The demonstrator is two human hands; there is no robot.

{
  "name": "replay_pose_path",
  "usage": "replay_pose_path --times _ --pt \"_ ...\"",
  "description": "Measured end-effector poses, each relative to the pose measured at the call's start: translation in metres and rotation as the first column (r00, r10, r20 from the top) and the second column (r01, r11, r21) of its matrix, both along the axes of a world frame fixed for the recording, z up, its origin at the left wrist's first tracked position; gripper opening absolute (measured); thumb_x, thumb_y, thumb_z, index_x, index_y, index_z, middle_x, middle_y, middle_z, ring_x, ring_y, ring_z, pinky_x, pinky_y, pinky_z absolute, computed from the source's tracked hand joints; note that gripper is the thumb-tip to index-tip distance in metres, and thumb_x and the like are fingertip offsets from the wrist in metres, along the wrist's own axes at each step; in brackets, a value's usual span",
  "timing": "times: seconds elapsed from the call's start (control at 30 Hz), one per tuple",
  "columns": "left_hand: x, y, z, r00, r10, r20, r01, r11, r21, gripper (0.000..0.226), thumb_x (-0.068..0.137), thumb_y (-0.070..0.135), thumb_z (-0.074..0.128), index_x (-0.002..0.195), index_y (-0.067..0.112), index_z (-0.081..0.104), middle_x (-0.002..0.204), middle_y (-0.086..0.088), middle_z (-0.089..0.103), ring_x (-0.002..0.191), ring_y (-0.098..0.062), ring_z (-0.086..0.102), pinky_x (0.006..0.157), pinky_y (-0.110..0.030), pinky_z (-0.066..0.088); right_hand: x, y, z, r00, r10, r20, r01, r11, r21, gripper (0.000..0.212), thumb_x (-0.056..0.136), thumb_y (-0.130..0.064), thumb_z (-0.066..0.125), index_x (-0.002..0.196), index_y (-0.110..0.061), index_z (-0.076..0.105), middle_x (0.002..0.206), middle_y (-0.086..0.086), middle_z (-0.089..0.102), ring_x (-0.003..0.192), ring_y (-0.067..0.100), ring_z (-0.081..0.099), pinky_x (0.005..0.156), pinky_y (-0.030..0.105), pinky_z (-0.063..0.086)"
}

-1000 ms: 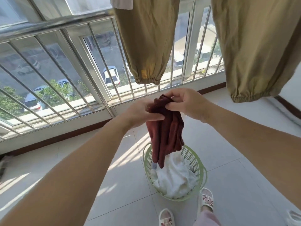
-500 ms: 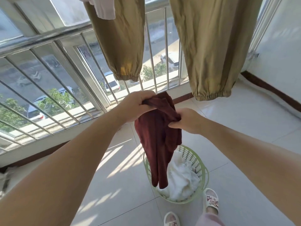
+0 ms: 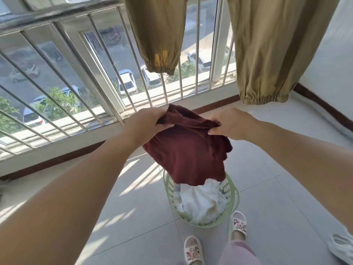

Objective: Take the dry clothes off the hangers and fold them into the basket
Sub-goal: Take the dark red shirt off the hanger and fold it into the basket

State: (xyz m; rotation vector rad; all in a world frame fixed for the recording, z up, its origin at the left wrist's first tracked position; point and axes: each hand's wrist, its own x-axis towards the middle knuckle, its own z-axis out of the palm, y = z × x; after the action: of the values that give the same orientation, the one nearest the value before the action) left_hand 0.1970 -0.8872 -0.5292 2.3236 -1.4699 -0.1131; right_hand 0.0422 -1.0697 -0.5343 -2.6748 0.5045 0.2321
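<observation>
A dark red garment (image 3: 187,150) hangs spread between my two hands above the basket. My left hand (image 3: 145,123) grips its upper left edge and my right hand (image 3: 229,123) pinches its upper right edge. Below it stands a light green basket (image 3: 234,199) on the tiled floor, holding white clothes (image 3: 200,203). The garment's lower hem covers the basket's far rim. Two khaki trouser legs, one (image 3: 158,35) at the centre and one (image 3: 267,50) at the right, hang from above; their hangers are out of view.
A metal window railing (image 3: 76,64) runs along the left and back, with parked cars far below. A white wall (image 3: 332,64) closes the right side. My feet in slippers (image 3: 193,249) stand just behind the basket. Another slipper (image 3: 342,245) lies at the right edge.
My hands have moved apart, so the red garment went from a narrow bunched strip to a wide spread panel. The view has shifted right and a little down.
</observation>
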Motion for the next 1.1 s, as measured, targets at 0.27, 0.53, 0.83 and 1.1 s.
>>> replay_pose_path --times 0.27,0.53,0.83,1.1 --pt "0.009 -0.026 -0.055 1.0 -0.024 -0.013 0.024 0.999 0.029 0.019 0.09 0.03 0.056 0.092 0.012 0.061 0.08 0.005 0.046 0.077 -0.016 0.042 0.069 -0.031 0.035 0.016 -0.017 -0.056 0.998 -0.06 -0.009 0.059 0.996 -0.064 0.015 0.092 -0.032 0.051 0.096 -0.025 0.064 0.092 -0.001 0.062 0.09 0.022 0.058 0.071 0.029 0.043" --pt "0.007 -0.026 -0.119 0.995 -0.088 -0.036 0.091 0.99 0.104 0.037 0.084 0.045 0.043 0.095 0.015 0.061 0.085 -0.002 0.058 0.081 -0.022 0.054 0.063 -0.031 0.038 0.009 -0.019 -0.117 0.996 -0.046 -0.078 0.046 0.999 0.008 0.02 0.091 -0.029 0.051 0.072 -0.03 0.053 0.072 -0.008 0.053 0.075 0.017 0.052 0.056 0.024 0.033" --pt "-0.047 0.027 -0.234 0.945 -0.197 -0.262 0.272 0.917 0.29 0.031 0.084 0.041 0.046 0.084 0.014 0.06 0.077 -0.003 0.059 0.072 -0.024 0.058 0.052 -0.033 0.045 -0.039 0.026 -0.219 0.906 0.112 -0.408 -0.035 0.981 0.192 0.015 0.089 -0.027 0.053 0.092 -0.026 0.067 0.09 -0.004 0.065 0.089 0.018 0.059 0.066 0.027 0.042" --pt "-0.065 0.025 -0.31 0.917 -0.139 -0.373 0.329 0.791 0.515 0.024 0.093 0.033 0.047 0.102 0.013 0.055 0.103 -0.005 0.056 0.098 -0.022 0.053 0.072 -0.034 0.041 -0.047 0.033 -0.3 0.767 0.268 -0.583 -0.051 0.931 0.361 0.01 0.087 -0.024 0.056 0.088 -0.019 0.065 0.083 -0.001 0.061 0.081 0.019 0.056 0.058 0.024 0.04"
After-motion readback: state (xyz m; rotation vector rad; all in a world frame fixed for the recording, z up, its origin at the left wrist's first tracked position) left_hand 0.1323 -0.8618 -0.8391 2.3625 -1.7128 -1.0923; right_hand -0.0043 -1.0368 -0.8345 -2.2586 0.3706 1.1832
